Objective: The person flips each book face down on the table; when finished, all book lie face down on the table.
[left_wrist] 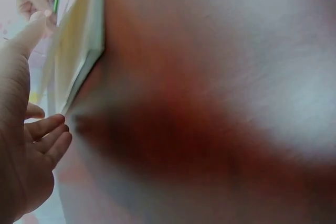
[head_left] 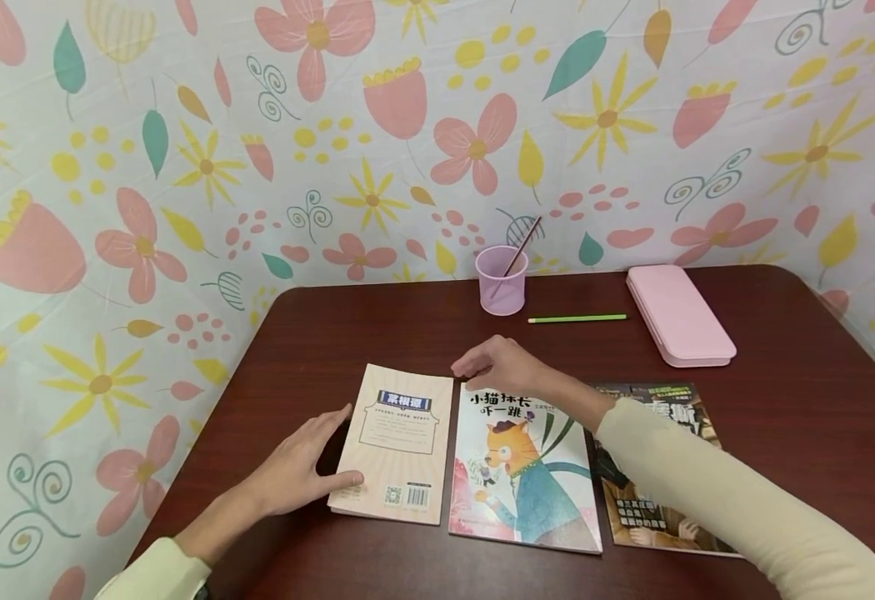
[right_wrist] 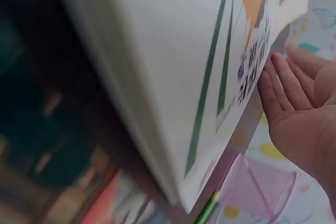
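Three books lie side by side on a dark red-brown table. At the left is a peach book, back cover up. My left hand rests along its left edge, fingers straight and thumb on the lower left corner. In the left wrist view the left hand lies relaxed beside the peach book. A cat picture book lies in the middle. My right hand touches the top edge where these two books meet. The right wrist view shows that right hand with fingers straight by the cat book.
A dark magazine lies right of the cat book, partly under my right sleeve. Behind stand a pink cup holding a stick, a green pencil and a pink case. A floral cloth backs the table.
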Demonstrator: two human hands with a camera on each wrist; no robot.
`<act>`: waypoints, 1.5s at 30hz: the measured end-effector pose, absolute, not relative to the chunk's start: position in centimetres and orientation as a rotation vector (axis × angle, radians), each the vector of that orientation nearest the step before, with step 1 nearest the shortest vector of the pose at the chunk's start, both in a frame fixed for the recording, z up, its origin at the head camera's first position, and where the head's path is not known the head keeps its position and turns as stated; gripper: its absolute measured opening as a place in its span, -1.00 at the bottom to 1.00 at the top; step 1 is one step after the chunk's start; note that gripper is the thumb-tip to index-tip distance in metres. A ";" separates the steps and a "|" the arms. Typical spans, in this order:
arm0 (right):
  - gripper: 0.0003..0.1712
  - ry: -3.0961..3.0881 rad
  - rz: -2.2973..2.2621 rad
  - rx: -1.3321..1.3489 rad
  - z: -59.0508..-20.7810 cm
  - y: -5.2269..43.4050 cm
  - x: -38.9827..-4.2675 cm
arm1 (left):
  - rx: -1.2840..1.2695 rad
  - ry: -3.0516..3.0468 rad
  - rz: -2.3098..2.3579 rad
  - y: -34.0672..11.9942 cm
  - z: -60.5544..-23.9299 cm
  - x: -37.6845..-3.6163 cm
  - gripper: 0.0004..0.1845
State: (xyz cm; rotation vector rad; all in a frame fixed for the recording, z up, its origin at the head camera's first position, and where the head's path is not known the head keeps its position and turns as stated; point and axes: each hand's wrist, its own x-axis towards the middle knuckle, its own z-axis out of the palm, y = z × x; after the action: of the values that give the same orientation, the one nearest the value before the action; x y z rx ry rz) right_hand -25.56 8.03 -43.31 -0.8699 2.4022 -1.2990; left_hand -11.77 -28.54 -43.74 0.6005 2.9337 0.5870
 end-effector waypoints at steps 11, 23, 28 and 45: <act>-0.38 2.304 -1.305 -0.931 -42.4 13.6 -25.4 | 0.638 2.904 0.641 -27.4 -40.1 -14.6 0.04; -0.37 2.328 -1.265 -0.876 -42.4 18.6 -24.3 | 0.726 2.769 0.900 -23.5 -40.0 -16.1 0.16; -0.37 2.336 -1.228 -0.890 -42.4 20.1 -23.7 | 0.787 2.712 0.973 -21.3 -41.0 -16.1 0.26; -0.44 2.408 -1.229 -0.906 -43.2 22.9 -22.7 | 0.938 2.653 0.853 -17.2 -44.2 -13.6 0.43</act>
State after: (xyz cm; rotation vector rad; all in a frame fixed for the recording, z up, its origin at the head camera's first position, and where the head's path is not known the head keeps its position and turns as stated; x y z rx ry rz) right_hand -22.74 22.92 -43.16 -0.9058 2.4077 -1.2288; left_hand -13.64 -17.20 -44.15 0.9384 2.6526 0.8534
